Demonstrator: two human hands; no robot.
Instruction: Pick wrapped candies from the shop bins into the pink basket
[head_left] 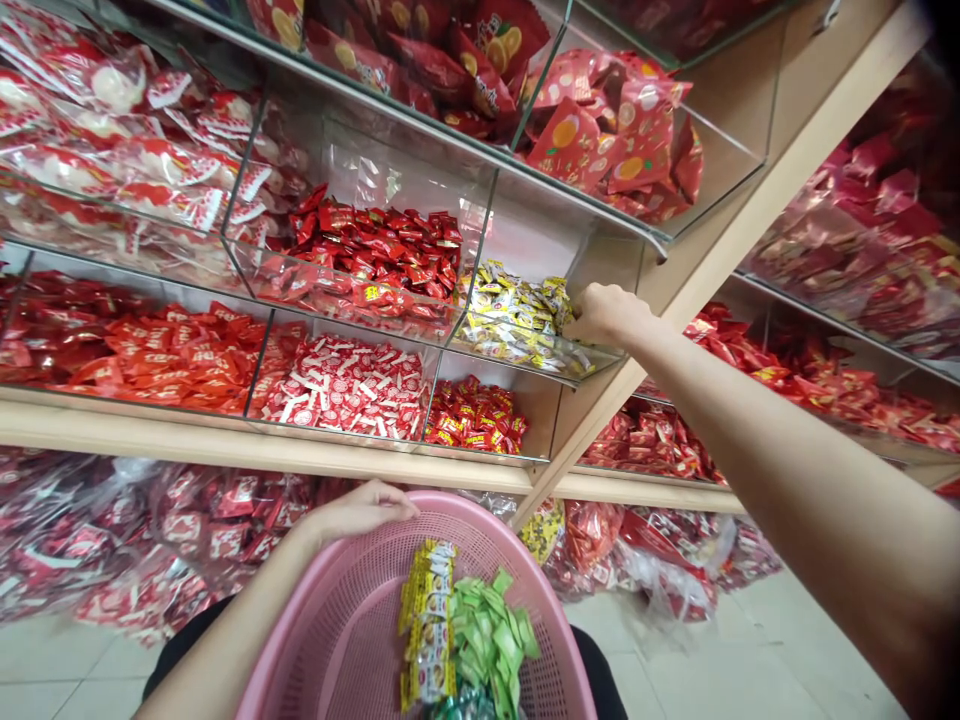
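Note:
My right hand (609, 316) reaches into a clear bin at the right end of the shelf, at the edge of a pile of yellow and white wrapped candies (519, 305). Its fingers are bent, and what they hold, if anything, is hidden. Down at the front, my left hand (369, 508) rests on the rim of a pink plastic basket (330, 600), fingers bent over the edge. Inside the basket lie yellow packets (430, 630), green wrapped candies (491, 635) and some dark green shiny ones at the bottom.
Clear bins around hold red candies (382, 250), red and white candies (349, 385) and small red and yellow candies (480, 415). A slanting wooden post (780, 170) stands right of my right hand's bin. Bagged goods (225, 510) lie under the shelf, above the tiled floor (697, 640).

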